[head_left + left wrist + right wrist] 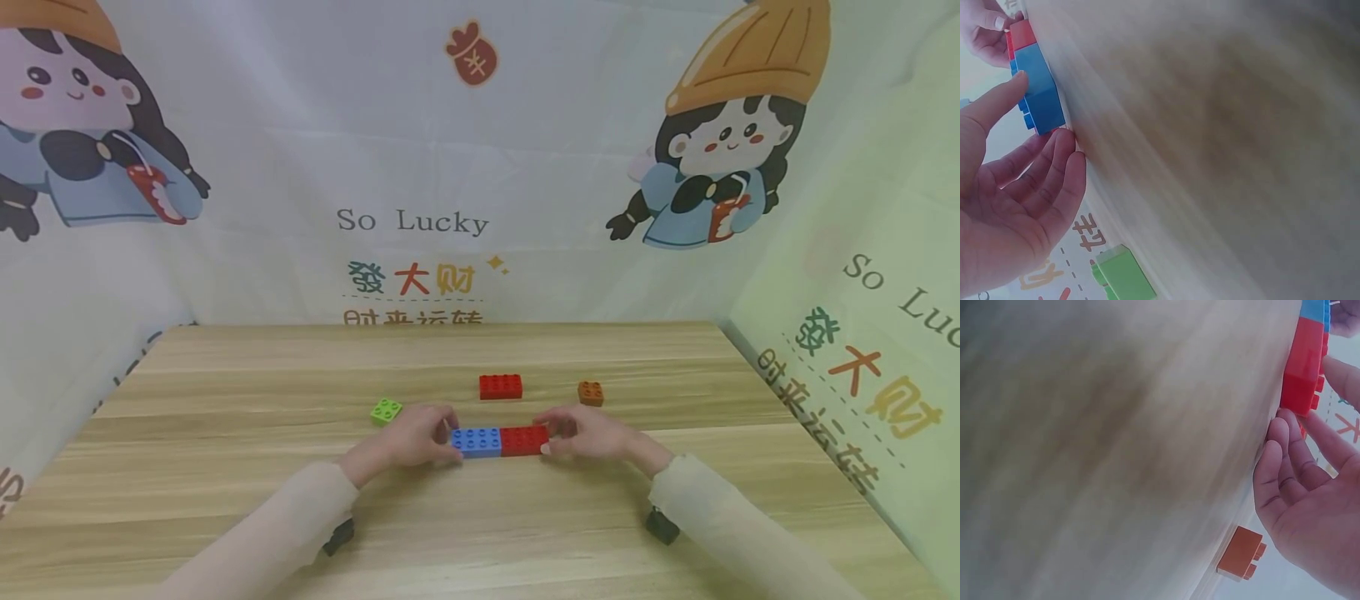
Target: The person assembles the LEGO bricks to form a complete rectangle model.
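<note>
A blue building brick (477,442) and a red building brick (523,440) lie end to end on the table, studs up, their short sides touching. My left hand (416,437) holds the blue brick at its left end; in the left wrist view the thumb rests along its side while the fingers curl by its end. On the other side, my right hand (592,433) grips the right end of the red brick between thumb and fingers. Whether the two bricks are joined underneath cannot be seen.
Just beyond the left hand lies a small green brick (386,411). A second red brick (500,386) sits behind the pair, and a small orange-brown brick (591,392) is beyond the right hand. Printed cloth (555,183) surrounds the wooden table (480,525) at the back and sides.
</note>
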Demonstrator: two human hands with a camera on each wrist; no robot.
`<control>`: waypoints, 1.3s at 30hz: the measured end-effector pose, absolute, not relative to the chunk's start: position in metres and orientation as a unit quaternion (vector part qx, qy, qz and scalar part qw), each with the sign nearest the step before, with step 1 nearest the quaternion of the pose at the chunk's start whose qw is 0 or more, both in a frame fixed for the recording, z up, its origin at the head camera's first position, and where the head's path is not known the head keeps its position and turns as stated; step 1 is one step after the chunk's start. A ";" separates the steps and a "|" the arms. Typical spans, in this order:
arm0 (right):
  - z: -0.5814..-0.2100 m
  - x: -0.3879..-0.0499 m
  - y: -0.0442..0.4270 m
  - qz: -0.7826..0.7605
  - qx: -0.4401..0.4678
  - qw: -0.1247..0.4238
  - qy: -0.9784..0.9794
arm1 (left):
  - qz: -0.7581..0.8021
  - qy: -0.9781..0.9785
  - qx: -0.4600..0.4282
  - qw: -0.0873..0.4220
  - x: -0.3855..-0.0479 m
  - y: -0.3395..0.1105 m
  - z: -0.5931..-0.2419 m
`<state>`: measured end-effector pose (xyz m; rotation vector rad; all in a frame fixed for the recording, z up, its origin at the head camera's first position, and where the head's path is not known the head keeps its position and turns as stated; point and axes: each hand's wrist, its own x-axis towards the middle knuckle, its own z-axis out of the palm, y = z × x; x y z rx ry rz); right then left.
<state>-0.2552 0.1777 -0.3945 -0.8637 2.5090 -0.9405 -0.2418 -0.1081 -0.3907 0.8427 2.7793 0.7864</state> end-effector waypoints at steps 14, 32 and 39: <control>-0.389 -0.277 0.172 -0.359 -0.274 0.103 0.886 | 0.258 0.919 0.290 0.064 -0.242 -0.109 -0.393; -0.391 -0.307 0.155 -0.388 -0.199 0.090 0.895 | 0.255 0.922 0.283 0.063 -0.241 -0.109 -0.391; -0.391 -0.315 0.151 -0.372 -0.201 0.096 0.901 | 0.255 0.923 0.281 0.068 -0.242 -0.108 -0.391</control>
